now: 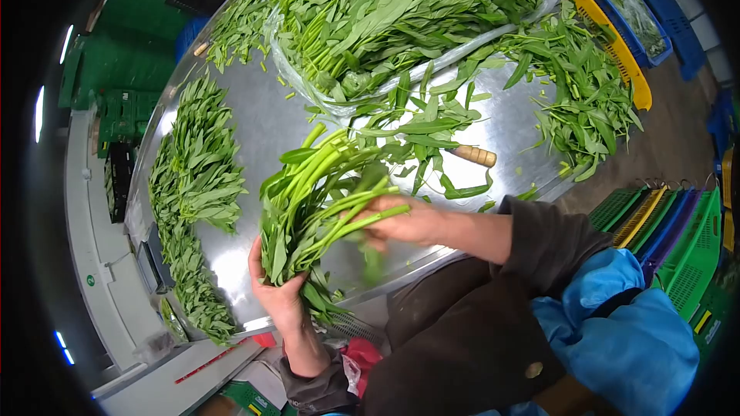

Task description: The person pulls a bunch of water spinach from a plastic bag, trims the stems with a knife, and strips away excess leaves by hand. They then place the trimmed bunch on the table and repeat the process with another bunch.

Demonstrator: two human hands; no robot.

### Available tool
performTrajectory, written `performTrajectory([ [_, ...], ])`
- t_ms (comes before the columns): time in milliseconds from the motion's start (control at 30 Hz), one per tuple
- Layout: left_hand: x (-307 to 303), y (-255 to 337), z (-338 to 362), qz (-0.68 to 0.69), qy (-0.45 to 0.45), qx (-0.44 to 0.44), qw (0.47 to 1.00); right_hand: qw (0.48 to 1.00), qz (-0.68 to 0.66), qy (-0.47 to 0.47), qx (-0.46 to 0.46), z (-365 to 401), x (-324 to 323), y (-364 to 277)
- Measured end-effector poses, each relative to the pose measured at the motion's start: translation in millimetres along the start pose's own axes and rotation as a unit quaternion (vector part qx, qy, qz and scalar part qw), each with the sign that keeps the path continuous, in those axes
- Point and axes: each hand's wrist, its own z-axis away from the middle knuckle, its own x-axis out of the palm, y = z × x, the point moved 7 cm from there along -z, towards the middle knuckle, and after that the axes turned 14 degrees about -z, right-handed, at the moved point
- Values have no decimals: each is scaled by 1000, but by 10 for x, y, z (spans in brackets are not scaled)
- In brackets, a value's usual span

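Observation:
My left hand [280,299] is wrapped round the leafy lower part of a bunch of water spinach [308,185], its cut stems pointing up. On the right, my right hand [405,222] is closed on several stems of the greens, partly blurred by motion; loose leaves blur just below it. A wooden handle [474,156], its other end hidden under leaves, lies on the metal table [266,119] beyond my right hand. Behind the bunch, a big heap of water spinach [416,15] rests in a clear plastic bag [339,105].
Bundled greens [196,162] line the table's left edge, and a loose pile [590,96] covers its right side. A yellow crate [617,46] and a blue crate [628,11] stand beyond. Coloured crates [655,223] are stacked at right. Another wooden handle [201,48] lies far left.

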Motion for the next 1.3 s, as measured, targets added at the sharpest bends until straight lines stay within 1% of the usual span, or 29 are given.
performTrajectory([
  [33, -13, -1, -6, -8, -4, 8, 1000, 995, 88, 35, -20, 49, -48, -151],
  [100, -67, -16, 14, -14, 9, -10, 1000, 995, 77, 42, -40, 157, -76, -521],
  [200, -215, -201, 1, 16, -14, -68, 997, 991, 72, 88, -66, 274, -502, -930],
  [233, -243, -207, 22, 15, -12, -68, 997, 884, 435, 110, -133, 277, -576, -1078],
  [267, -238, -255, 39, 59, -21, -105, 992, 644, 733, 117, -183, 289, -516, -1130],
  [300, -226, -299, 54, 102, -31, -143, 984, 645, 732, 119, -184, 289, -437, -1111],
  [367, -191, -334, 67, 136, -56, -144, 979, 854, 493, 43, -159, 266, -76, -979],
  [433, -223, -426, 92, 180, -49, -188, 964, 964, 249, 50, -82, 315, 298, -900],
  [467, -222, -451, 79, 186, -57, -185, 963, 898, 381, 42, -218, 287, 404, -1016],
  [500, -210, -424, 76, 183, -58, -184, 964, 898, 379, 42, -220, 187, 378, -967],
  [567, -111, -370, 96, 206, -69, -189, 958, 840, 427, 89, -322, 116, 386, -1057],
  [600, -62, -374, 99, 205, -71, -188, 958, 875, 400, 80, -260, 78, 394, -1022],
  [633, -3, -378, 95, 212, -80, -179, 957, 874, 401, 81, -261, 29, 416, -976],
  [733, 136, -433, 145, 205, -79, -175, 960, 929, 352, 46, -99, -123, 512, -742],
  [767, 143, -458, 156, 193, -80, -178, 962, 929, 354, 44, -101, -160, 445, -718],
  [833, 29, -565, 143, 184, -80, -178, 963, 970, 211, 60, -102, -222, 257, -680],
  [867, -32, -629, 151, 190, -83, -184, 961, 963, 249, 45, -95, -140, 206, -790],
  [933, -20, -560, 156, 214, -67, -176, 959, 995, 71, 53, -49, 13, 43, -989],
  [967, -82, -609, 155, 216, -63, -172, 959, 995, 12, 56, -84, 109, -45, -1199],
  [1000, -126, -726, 196, 221, -100, -194, 951, 990, -51, 47, -119, 149, -143, -1383],
  [1033, -127, -773, 230, 224, -137, -216, 941, 972, -180, -8, -153, 152, -214, -1521],
  [1067, -141, -779, 241, 209, -131, -216, 945, 988, 74, 63, -117, 115, -331, -1565],
  [1100, -131, -762, 244, 199, -136, -218, 946, 934, 323, 131, -76, 97, -434, -1611],
  [1133, -50, -605, 244, 191, -137, -210, 949, 736, 636, 182, -146, 150, -301, -1707],
  [1167, 21, -462, 244, 181, -139, -203, 952, 610, 751, 225, -119, 195, -224, -1689],
  [1200, 27, -458, 219, 180, -142, -201, 953, 718, 642, 179, -199, 197, -94, -1650],
  [1233, 22, -445, 185, 150, -137, -172, 964, 803, 515, 124, -272, 199, 19, -1649],
  [1267, 6, -439, 176, 120, -131, -146, 973, 803, 515, 123, -271, 180, 119, -1632],
  [1300, -20, -476, 177, 117, -132, -147, 973, 855, 476, 98, -181, 112, 196, -1511],
])
